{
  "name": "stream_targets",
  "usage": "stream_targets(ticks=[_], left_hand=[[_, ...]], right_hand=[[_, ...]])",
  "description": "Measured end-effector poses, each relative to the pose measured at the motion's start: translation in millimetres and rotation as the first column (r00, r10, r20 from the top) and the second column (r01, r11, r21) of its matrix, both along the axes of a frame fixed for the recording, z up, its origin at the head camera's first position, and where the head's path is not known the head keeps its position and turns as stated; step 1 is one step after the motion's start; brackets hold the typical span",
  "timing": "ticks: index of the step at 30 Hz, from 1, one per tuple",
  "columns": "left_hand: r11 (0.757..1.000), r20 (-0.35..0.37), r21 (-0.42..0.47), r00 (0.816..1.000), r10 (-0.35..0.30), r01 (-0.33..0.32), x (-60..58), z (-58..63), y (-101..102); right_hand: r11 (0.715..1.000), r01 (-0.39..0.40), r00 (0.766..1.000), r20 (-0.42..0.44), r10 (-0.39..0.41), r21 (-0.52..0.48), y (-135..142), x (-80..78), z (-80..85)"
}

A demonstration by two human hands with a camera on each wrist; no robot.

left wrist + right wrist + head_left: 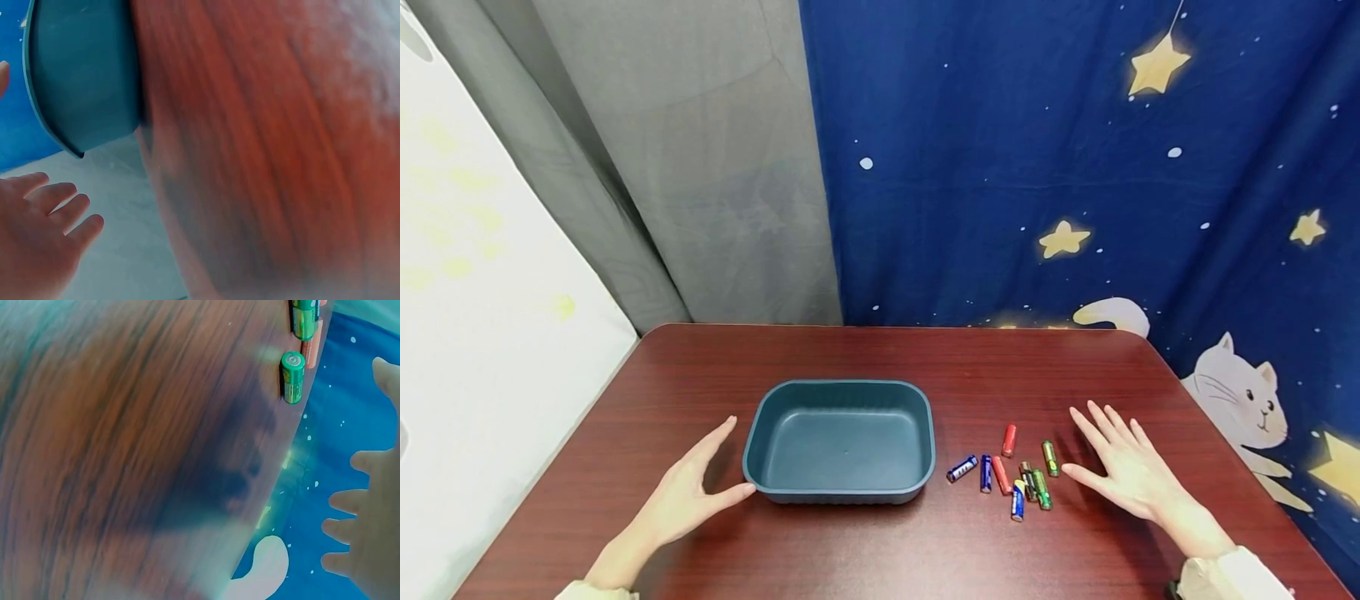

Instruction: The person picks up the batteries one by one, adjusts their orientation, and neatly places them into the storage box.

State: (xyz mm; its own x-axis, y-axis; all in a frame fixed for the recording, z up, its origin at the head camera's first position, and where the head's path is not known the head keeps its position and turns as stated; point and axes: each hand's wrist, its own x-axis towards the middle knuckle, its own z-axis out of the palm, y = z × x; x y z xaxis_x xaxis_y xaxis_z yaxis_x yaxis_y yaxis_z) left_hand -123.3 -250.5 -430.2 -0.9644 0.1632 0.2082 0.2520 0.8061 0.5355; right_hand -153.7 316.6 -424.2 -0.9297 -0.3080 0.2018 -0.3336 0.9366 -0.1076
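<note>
A dark teal plastic bin (846, 492) sits on the table, with nothing inside it. To its right lies a loose cluster of several small batteries: red ones such as the red battery (1010, 440), blue ones such as the blue battery (962, 468), and green ones such as the green battery (1049, 458). My left hand (688, 492) is at the bin's left side, fingers extended, thumb close to its near left corner; whether it touches cannot be told. My right hand (1123, 467) hovers right of the batteries, fingers spread, holding nothing. In the right wrist view, a green battery (292, 378) stands out near that hand.
The reddish-brown wooden table (850, 554) has rounded far corners. Behind it hang a grey curtain (715, 167) and a blue curtain (970, 167) printed with stars and a cat. A white cloth or panel (482, 292) borders the left side.
</note>
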Motion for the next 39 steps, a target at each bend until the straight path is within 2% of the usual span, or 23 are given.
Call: stream_targets(ticks=[4, 14, 19, 23, 29, 32, 39], left_hand=[[1.0, 0.015, 0.029, 1.0, -0.003, 0.003, -2.0, -3.5, 3], [0.999, 0.009, 0.045, 1.0, -0.005, 0.004, -3.8, -5.9, 7], [0.999, 0.018, 0.041, 1.0, -0.008, 0.008, -4.3, -6.5, 7], [0.999, 0.018, 0.041, 1.0, -0.01, 0.009, -4.6, -6.0, 7], [1.0, 0.02, 0.027, 1.0, -0.012, 0.011, -4.6, -6.0, 8], [1.0, 0.021, 0.019, 1.0, -0.018, 0.017, -4.8, -6.0, 8], [0.999, 0.021, -0.011, 0.999, -0.03, 0.03, -5.9, -5.2, 8]], right_hand=[[0.998, 0.002, 0.999, 0.034, 0.001, -0.07, -5, -1.3, 0.9], [0.979, -0.027, 1.0, -0.001, 0.027, -0.203, -24, -1.1, 3.5], [0.963, 0.004, 0.999, 0.047, 0.009, -0.269, -34, 0.6, 4.3], [0.943, 0.048, 0.998, 0.062, -0.029, -0.33, -44, 1.0, 5.4], [0.889, 0.066, 0.998, 0.017, -0.065, -0.452, -61, 1.7, 3.6], [0.874, 0.075, 0.996, -0.001, -0.085, -0.479, -70, 2.8, 1.7], [0.877, 0.113, 0.991, -0.006, -0.131, -0.468, -88, 4.4, -0.8]])
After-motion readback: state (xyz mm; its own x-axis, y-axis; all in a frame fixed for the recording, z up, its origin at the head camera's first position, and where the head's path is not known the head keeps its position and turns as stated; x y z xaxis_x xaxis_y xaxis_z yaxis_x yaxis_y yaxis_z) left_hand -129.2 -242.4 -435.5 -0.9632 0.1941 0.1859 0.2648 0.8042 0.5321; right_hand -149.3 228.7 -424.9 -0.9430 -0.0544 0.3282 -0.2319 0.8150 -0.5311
